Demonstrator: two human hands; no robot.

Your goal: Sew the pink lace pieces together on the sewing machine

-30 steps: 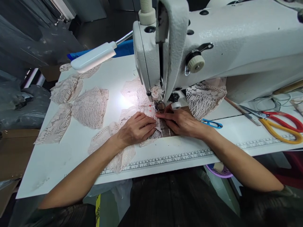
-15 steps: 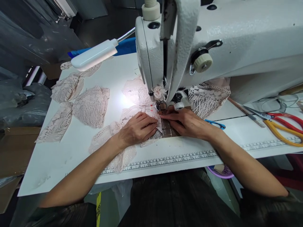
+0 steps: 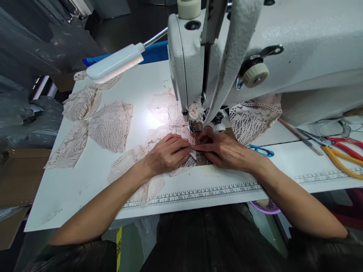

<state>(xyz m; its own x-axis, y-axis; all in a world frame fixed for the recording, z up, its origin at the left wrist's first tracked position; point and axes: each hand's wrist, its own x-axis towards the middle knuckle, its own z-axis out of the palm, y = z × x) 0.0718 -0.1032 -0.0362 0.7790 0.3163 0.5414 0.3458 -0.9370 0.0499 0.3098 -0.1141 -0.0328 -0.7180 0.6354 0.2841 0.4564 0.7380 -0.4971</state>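
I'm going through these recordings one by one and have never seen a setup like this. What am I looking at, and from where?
There is no robot: a person's head-worn camera looks forward and down at two bare hands. The big white metal body is a sewing machine. The left hand rests on a pale pink lace piece; the right hand's fingertips meet its edge, though any pinch is hard to see. On the white table lie more pale lace pieces, red-and-yellow-handled metal scissors and a printed black ruler scale.
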